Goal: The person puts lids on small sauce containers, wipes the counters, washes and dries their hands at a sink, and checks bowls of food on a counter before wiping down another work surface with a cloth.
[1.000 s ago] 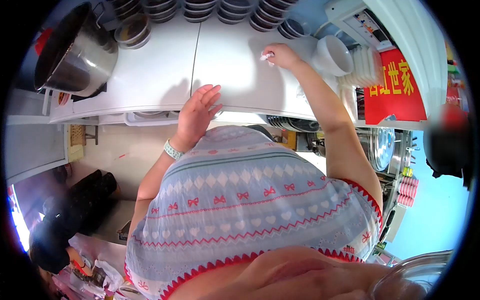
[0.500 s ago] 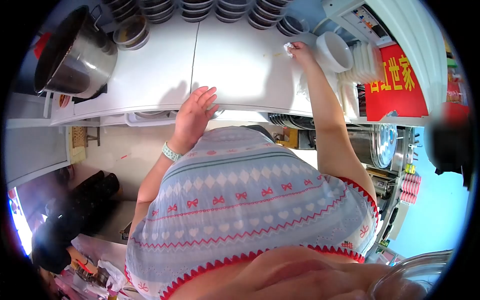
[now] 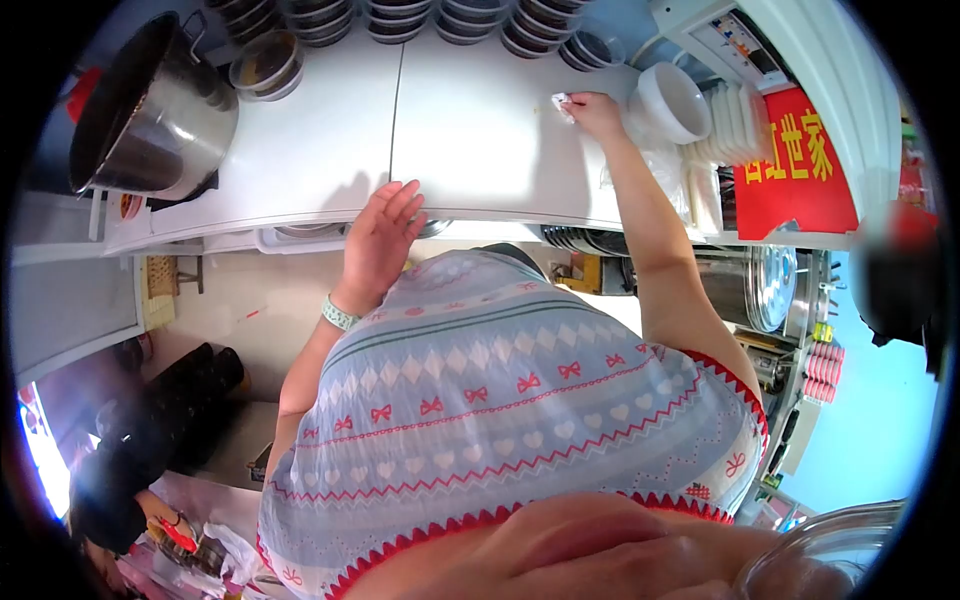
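My right hand (image 3: 597, 113) is closed on a crumpled white tissue (image 3: 563, 107), pressed to the white tabletop (image 3: 480, 130) at the right. A faint yellowish mark shows on the surface just left of the tissue. My left hand (image 3: 384, 235) holds nothing; its fingers are stretched out, somewhat apart, by the table's front edge. A pale patterned band circles the left wrist. Beside my right hand lies a white bowl (image 3: 672, 103), tipped on its side.
Stacked lidded tubs of dark food (image 3: 398, 18) line the back. A large steel pot (image 3: 160, 120) stands left, a single tub (image 3: 268, 66) near it. White containers (image 3: 730, 122) and a red sign (image 3: 800, 170) are at right. Another person's hand (image 3: 170, 522) shows lower left.
My right hand has slid the tissue left and slightly toward me across the tabletop; the yellowish streak there looks smaller. My left hand has shifted slightly left and nearer my body.
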`<control>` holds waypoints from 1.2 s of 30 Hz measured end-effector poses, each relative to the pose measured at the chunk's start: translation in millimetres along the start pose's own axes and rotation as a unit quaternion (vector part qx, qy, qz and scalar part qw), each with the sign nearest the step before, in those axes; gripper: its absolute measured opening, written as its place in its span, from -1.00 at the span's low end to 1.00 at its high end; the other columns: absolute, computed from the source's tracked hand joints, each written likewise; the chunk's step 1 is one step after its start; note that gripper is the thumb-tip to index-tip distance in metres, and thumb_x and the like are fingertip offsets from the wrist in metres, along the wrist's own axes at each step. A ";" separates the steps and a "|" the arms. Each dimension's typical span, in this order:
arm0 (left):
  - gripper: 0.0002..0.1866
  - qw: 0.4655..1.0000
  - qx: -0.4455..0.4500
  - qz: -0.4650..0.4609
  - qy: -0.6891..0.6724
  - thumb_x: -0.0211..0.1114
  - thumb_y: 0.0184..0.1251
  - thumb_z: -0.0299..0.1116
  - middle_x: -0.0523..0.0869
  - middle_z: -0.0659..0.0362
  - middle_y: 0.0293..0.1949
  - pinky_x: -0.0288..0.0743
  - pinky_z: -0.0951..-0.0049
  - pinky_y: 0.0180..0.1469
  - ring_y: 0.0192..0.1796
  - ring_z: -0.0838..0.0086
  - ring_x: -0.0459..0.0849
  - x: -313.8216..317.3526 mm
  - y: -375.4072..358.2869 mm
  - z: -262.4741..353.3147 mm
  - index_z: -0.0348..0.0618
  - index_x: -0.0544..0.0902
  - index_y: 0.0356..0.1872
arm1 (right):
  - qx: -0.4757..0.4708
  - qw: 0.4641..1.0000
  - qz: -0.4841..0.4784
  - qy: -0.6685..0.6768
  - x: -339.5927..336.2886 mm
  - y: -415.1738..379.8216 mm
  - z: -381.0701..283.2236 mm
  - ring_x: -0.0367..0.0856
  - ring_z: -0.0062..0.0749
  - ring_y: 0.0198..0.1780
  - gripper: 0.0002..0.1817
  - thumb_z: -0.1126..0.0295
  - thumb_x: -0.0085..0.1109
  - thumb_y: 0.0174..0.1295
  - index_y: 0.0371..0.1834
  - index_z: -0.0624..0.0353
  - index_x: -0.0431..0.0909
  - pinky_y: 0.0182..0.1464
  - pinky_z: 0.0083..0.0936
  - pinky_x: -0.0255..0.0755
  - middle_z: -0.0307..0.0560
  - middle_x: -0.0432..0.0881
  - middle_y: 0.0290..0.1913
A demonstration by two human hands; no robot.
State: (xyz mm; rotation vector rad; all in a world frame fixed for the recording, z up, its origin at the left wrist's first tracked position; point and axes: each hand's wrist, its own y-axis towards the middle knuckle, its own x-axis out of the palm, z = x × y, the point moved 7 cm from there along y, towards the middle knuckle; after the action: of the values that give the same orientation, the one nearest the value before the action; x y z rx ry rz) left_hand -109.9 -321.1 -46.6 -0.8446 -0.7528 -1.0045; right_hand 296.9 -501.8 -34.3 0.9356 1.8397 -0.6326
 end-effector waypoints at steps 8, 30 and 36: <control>-0.72 1.000 0.005 0.000 0.000 -0.11 0.56 -0.13 0.47 0.10 0.29 0.22 0.22 0.37 0.30 0.32 0.41 5.9 1.1 1.5 -0.01 0.44 0.05 | 0.010 0.999 -0.028 0.011 25.0 -25.2 -69.3 0.70 -0.36 -0.30 -0.65 0.03 0.24 0.20 -0.10 -0.03 0.72 -0.18 -0.48 0.51 -0.12 0.75 -0.31; -0.76 0.999 0.022 0.020 -0.028 -0.05 0.53 -0.16 0.57 0.14 0.18 0.23 0.19 0.35 0.27 0.33 0.46 -11.0 -14.4 5.3 0.01 0.51 -0.02 | 0.063 0.988 0.139 0.013 11.4 22.3 -0.5 0.70 -0.17 -0.14 -0.68 0.07 0.23 0.20 -0.08 -0.06 0.71 -0.09 -0.38 0.51 -0.05 0.73 -0.19; -0.79 0.997 0.025 -0.011 0.065 -0.03 0.52 -0.19 0.61 0.18 0.09 0.33 0.26 0.26 0.16 0.36 0.53 -8.0 -15.6 -1.4 0.00 0.50 -0.03 | 0.014 0.999 0.020 0.038 59.2 -7.3 -103.1 0.68 -0.19 -0.10 -0.72 0.08 0.19 0.21 -0.09 -0.13 0.70 -0.03 -0.34 0.50 -0.13 0.73 -0.14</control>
State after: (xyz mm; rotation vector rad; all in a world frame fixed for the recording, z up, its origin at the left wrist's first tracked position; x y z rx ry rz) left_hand -126.9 -323.6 -50.2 -0.7217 -0.6742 -1.0468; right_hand 222.6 -409.2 -44.3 1.0251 1.8778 -0.6072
